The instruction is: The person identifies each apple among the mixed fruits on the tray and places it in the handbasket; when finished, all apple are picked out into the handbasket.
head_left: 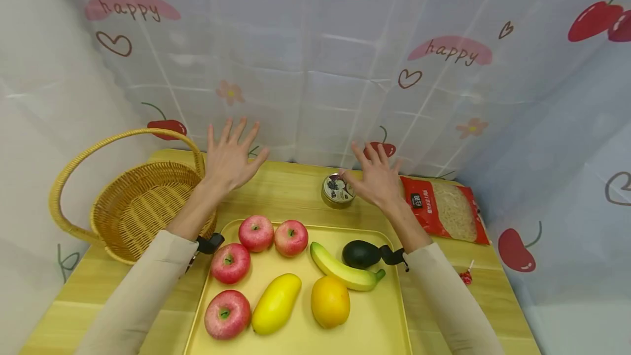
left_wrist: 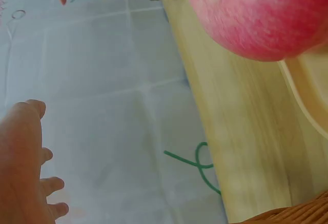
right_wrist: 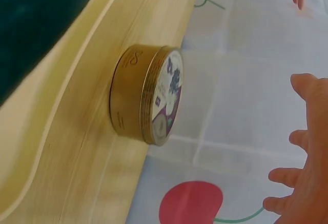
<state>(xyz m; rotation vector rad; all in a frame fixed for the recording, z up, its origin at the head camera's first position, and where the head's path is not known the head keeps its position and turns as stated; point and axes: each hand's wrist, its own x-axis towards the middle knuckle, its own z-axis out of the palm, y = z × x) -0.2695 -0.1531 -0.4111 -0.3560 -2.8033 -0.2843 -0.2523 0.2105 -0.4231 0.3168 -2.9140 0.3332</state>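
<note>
Both hands are raised over the back of the table with fingers spread, holding nothing. The left hand (head_left: 229,159) is up between the wicker basket (head_left: 123,210) and the round tin (head_left: 338,189). To the right of that tin, the right hand (head_left: 376,178) hovers with its thumb overlapping the lid in the head view. In the right wrist view the gold tin (right_wrist: 146,95) stands on the table, apart from the fingers (right_wrist: 285,177). Below the hands a yellow tray (head_left: 365,322) carries several red apples (head_left: 228,314), a mango (head_left: 276,304), a banana (head_left: 345,274), an orange (head_left: 330,302) and a dark avocado (head_left: 361,255).
A red packet of pale dry food (head_left: 443,208) lies at the right back, and a small wrapped lollipop (head_left: 466,275) is nearer the front. The basket's tall handle (head_left: 66,179) arches up at the left. A printed curtain (head_left: 315,70) encloses the wooden table (head_left: 281,190).
</note>
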